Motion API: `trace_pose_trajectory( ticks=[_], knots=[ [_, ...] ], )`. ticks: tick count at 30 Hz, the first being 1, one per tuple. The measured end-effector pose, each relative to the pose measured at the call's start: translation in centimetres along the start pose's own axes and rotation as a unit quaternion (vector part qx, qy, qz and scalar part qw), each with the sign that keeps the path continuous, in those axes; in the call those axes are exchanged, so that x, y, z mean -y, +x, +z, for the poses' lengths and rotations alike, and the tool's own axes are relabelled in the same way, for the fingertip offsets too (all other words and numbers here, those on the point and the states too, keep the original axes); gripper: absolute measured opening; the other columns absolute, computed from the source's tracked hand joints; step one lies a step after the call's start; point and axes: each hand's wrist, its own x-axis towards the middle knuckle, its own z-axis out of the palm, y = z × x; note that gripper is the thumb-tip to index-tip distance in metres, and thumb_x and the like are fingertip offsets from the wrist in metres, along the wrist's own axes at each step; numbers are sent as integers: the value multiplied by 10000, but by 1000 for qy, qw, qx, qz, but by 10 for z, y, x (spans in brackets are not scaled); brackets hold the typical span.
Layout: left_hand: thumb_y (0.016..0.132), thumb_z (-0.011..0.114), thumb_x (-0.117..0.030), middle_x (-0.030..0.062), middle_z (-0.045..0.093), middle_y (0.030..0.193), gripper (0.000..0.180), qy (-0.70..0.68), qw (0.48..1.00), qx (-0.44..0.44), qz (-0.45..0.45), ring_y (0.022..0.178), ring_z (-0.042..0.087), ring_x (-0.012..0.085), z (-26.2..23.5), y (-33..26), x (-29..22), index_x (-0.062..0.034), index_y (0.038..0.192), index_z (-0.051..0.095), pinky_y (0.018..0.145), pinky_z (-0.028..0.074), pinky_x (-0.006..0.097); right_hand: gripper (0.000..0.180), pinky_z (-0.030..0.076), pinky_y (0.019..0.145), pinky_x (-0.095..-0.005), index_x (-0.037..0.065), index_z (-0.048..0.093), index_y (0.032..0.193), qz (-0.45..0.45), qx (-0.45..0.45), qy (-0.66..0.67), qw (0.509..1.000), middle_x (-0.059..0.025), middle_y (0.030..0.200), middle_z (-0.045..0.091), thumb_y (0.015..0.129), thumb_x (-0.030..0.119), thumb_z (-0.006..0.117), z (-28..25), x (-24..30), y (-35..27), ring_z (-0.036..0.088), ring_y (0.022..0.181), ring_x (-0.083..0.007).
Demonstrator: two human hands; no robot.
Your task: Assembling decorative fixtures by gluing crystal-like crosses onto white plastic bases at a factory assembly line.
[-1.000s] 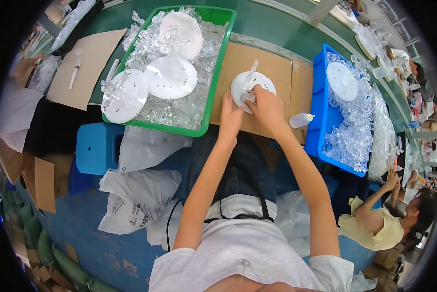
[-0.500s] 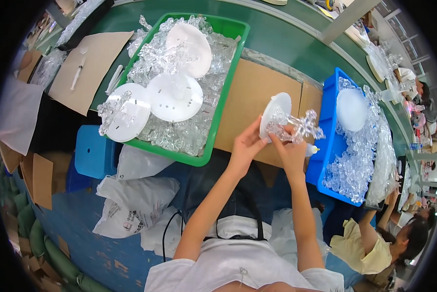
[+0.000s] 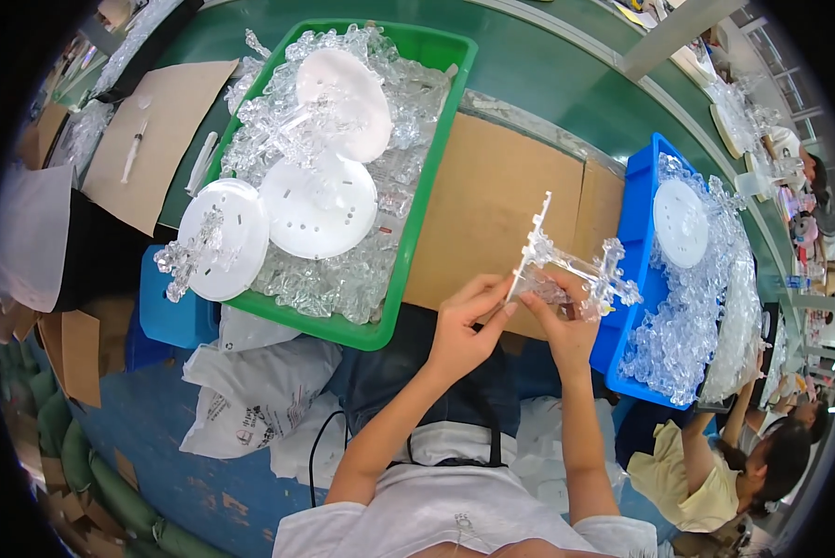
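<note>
In front of me, above the cardboard sheet [image 3: 492, 205], I hold a white round disc [image 3: 533, 244] turned nearly edge-on. A clear branching plastic piece [image 3: 580, 268] sticks out from its right face. My left hand [image 3: 467, 327] pinches the disc's near edge between thumb and fingers. My right hand [image 3: 566, 321] is closed on the same edge, its fingers around the base of the clear piece and partly hidden by it. To the left, several white discs [image 3: 320, 206] with clear pieces on them lie atop clear plastic parts in a green crate [image 3: 391, 321].
At the right stands a blue crate [image 3: 633, 260] of clear parts, with another white disc [image 3: 681, 223] on top. A tan sheet [image 3: 148, 139] bearing a syringe-like tool [image 3: 132, 158] lies far left. Below are a blue stool [image 3: 162, 312] and white bags [image 3: 250, 391]. A co-worker [image 3: 687, 474] sits right.
The disc has turned from showing its broad face to nearly edge-on, and the clear piece now points right. Both hands have moved slightly down. The view has shifted a little.
</note>
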Motion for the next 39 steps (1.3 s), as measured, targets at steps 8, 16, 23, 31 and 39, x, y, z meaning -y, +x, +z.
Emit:
trace_pose_trajectory(
  ticks=[8, 16, 23, 31, 39],
  knots=[
    [900, 427, 92, 208, 453, 1328, 598, -35, 995, -57, -71, 1156, 532, 264, -8, 9, 19, 24, 1440, 180, 945, 433, 314, 270, 503, 606, -396, 1, 579, 874, -38, 119, -340, 932, -161, 745, 653, 767, 215, 704, 42, 1, 43, 649, 698, -307],
    [891, 458, 3, 233, 402, 1356, 516, 372, 928, 14, 5, 1238, 414, 392, -14, -25, -21, 6, 1392, 333, 1014, 352, 395, 411, 501, 637, -430, 31, 502, 1102, -51, 120, -343, 930, -167, 854, 638, 759, 165, 682, 46, 3, 34, 635, 770, -335],
    [901, 486, -26, 193, 490, 1281, 328, 398, 917, 14, 7, 1180, 477, 361, -35, -32, -18, -5, 1224, 537, 983, 380, 380, 207, 495, 606, -344, 23, 687, 858, 36, -47, -391, 919, -131, 740, 671, 824, 225, 653, -137, 50, 29, 661, 675, -242],
    [866, 526, 9, 168, 567, 1182, 237, 341, 933, 23, 109, 1099, 547, 330, -17, -37, -34, -6, 1083, 620, 932, 425, 367, 321, 518, 663, -427, 50, 701, 711, 114, 148, -589, 786, -151, 732, 669, 740, 369, 692, -183, -60, 89, 660, 715, -322],
    [842, 540, 15, 169, 539, 1234, 282, 392, 916, -11, 78, 1152, 513, 347, -36, -43, -7, -23, 1110, 618, 961, 407, 392, 194, 496, 621, -284, 19, 630, 836, -8, -122, -292, 949, -68, 756, 652, 756, 163, 733, -147, 42, 19, 618, 686, -153]
  ],
)
